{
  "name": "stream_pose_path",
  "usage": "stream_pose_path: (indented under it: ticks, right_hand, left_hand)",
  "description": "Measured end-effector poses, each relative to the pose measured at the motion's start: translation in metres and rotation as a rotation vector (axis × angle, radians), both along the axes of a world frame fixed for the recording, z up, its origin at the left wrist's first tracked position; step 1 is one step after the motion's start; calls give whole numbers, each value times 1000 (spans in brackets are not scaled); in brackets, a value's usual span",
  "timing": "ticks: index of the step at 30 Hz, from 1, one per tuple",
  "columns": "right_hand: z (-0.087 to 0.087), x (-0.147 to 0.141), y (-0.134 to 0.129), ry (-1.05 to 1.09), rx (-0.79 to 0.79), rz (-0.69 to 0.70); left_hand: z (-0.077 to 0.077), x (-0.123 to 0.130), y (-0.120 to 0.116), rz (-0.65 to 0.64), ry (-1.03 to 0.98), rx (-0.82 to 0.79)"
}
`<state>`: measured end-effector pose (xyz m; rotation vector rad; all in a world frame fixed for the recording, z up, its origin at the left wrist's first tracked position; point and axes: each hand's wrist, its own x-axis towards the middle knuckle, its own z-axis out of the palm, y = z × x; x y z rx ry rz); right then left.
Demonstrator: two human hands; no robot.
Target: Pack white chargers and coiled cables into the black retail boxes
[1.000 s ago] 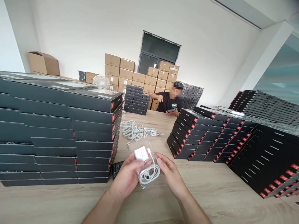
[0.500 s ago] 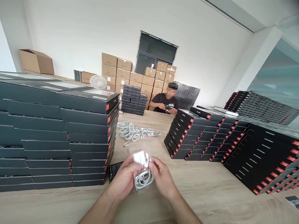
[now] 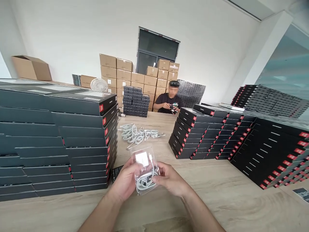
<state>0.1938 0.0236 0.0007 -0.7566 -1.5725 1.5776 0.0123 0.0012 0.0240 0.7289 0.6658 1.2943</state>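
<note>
Between my two hands is a clear plastic tray [image 3: 154,156] with a white charger block [image 3: 142,159] in its upper part and a coiled white cable [image 3: 143,184] in its lower part. My left hand [image 3: 126,180] grips the tray's left side, thumb on the front. On the right edge, my right hand [image 3: 170,178] has its fingers round the tray and its thumb over the coil. A dark printed box [image 3: 117,172] lies partly hidden behind my left hand. Past the tray, a heap of white cables [image 3: 137,133] lies on the table.
Tall stacks of black boxes stand on the left [image 3: 84,129] and right [image 3: 198,132] of the wooden table [image 3: 154,212]. Across it, a person [image 3: 170,100] handles a small item. Dark boxes [image 3: 135,101], a white fan [image 3: 98,85] and brown cartons [image 3: 124,75] are at the back.
My right thumb has slid down from the tray's upper right side onto the coiled cable. The tray has shifted slightly up and left in view, as the head view turned a little.
</note>
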Motion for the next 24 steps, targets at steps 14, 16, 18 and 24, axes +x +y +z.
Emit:
stream_pose_path:
  ticks: [14,16,18,24]
  right_hand:
    - [-2,10,7,119,-173,-264]
    - [0,7,5,91,-160,-285]
    - [3,7,4,58,-140,-276]
    - [14,29,6,204,-93,-193]
  left_hand:
    - [-5,10,-1,-17,302,-37]
    - [-4,10,-1,6,345,-44]
    - [-2,10,-1,38,393,-59]
    - [4,9,-6,-64,577,60]
